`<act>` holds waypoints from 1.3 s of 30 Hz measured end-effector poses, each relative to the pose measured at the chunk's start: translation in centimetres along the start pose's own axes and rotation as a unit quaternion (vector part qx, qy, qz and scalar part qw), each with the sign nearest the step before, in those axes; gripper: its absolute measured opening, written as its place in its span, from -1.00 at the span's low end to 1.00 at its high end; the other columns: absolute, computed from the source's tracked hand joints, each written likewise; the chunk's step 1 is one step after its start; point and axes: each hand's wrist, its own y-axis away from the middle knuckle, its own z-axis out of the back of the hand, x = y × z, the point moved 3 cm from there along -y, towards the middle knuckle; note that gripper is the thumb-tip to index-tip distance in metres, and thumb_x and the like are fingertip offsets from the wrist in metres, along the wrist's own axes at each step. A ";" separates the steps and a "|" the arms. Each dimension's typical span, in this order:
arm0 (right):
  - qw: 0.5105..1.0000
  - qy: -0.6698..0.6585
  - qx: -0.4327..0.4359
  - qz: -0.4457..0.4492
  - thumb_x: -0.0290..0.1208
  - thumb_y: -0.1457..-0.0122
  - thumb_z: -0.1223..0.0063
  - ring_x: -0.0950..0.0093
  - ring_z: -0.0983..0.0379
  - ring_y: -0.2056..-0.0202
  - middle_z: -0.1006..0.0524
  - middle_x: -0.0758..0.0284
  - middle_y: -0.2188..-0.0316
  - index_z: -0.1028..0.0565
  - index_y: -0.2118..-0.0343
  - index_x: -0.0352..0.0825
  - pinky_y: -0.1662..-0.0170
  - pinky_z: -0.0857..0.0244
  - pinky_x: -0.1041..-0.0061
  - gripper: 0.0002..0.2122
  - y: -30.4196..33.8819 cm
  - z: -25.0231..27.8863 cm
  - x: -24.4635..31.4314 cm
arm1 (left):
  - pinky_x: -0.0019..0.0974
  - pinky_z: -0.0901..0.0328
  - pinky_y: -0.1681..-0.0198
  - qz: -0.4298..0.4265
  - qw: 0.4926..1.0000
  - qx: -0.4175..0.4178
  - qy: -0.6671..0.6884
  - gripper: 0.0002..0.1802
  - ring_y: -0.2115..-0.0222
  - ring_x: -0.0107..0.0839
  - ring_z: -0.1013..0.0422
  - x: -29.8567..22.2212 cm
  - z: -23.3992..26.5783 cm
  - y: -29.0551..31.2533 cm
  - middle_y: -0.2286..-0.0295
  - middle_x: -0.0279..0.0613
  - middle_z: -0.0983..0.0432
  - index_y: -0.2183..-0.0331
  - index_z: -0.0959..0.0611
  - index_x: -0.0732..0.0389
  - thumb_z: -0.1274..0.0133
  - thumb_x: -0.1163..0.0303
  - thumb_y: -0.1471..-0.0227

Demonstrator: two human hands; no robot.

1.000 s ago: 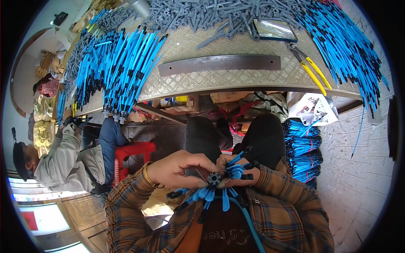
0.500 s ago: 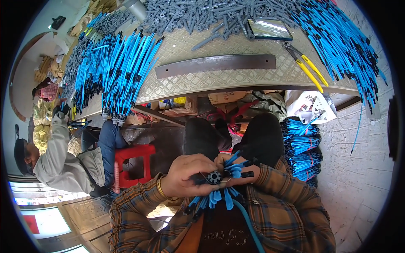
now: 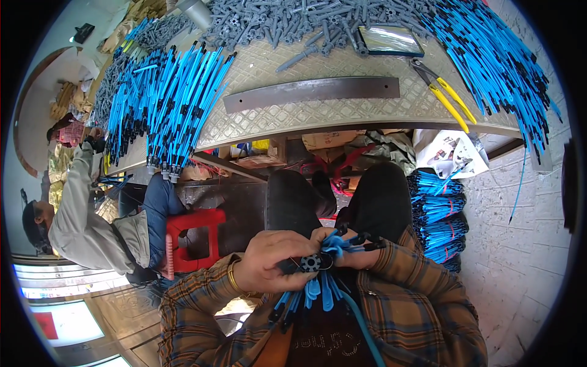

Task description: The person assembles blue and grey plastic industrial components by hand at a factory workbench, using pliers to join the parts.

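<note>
Close in front of my chest, my left hand (image 3: pixel 276 260) grips a dark round hub (image 3: pixel 310 263) ringed with small holes. A thin wire loop shows at the hub's right side. My right hand (image 3: pixel 354 258) is closed beside it on a bunch of thin blue strips (image 3: pixel 337 243), some black-tipped, which stick out above its fingers. More blue strips (image 3: pixel 326 292) fan out below both hands, some ending in black tips. The fingers partly cover where strips and hub meet, so I cannot tell how they are joined.
The table ahead holds grey plastic shafts (image 3: pixel 263 24), blue rods at left (image 3: pixel 183 104) and right (image 3: pixel 489 61), a metal bar (image 3: pixel 312 92), yellow-handled pliers (image 3: pixel 449 98) and a shiny rectangular tray (image 3: pixel 391 41). Tied bundles (image 3: pixel 437 214) stack at right. A person (image 3: pixel 92 226) sits left near a red stool (image 3: pixel 194 238).
The blue strips over my right hand have shifted up and bunched together. My hands stay nearly in place around the hub. The person at left has raised an arm slightly.
</note>
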 end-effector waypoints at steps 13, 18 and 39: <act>0.999 -0.012 0.031 0.017 -0.28 -0.04 -0.12 0.69 -0.24 0.35 -0.34 0.51 0.44 -0.34 0.30 -0.28 0.26 -0.16 0.65 -0.74 -0.1 0.2 -0.4 | -0.35 -0.35 0.44 -0.001 1.000 -0.007 0.004 -0.70 0.49 -0.24 -0.47 0.0 -0.4 0.1 0.49 -0.10 -0.50 0.41 -0.56 0.33 -0.22 0.47 0.32; 0.997 -0.068 -0.023 -0.004 -0.28 -0.05 -0.12 0.69 -0.24 0.34 -0.33 0.52 0.45 -0.34 0.31 -0.28 0.25 -0.15 0.64 -0.75 0.4 0.2 -0.5 | -0.35 -0.35 0.43 0.001 1.000 -0.005 0.005 -0.71 0.48 -0.24 -0.48 0.1 -0.3 -0.2 0.48 -0.10 -0.51 0.40 -0.56 0.32 -0.21 0.47 0.31; 0.992 0.037 -0.117 -0.010 -0.11 0.04 -0.21 0.69 -0.22 0.41 -0.30 0.53 0.51 -0.34 0.37 -0.26 0.35 -0.15 0.65 -0.64 0.4 -0.9 -0.1 | -0.36 -0.35 0.41 0.029 0.999 -0.018 -0.008 -0.66 0.46 -0.28 -0.48 0.3 -0.3 0.6 0.46 -0.12 -0.51 0.36 -0.54 0.30 -0.22 0.47 0.31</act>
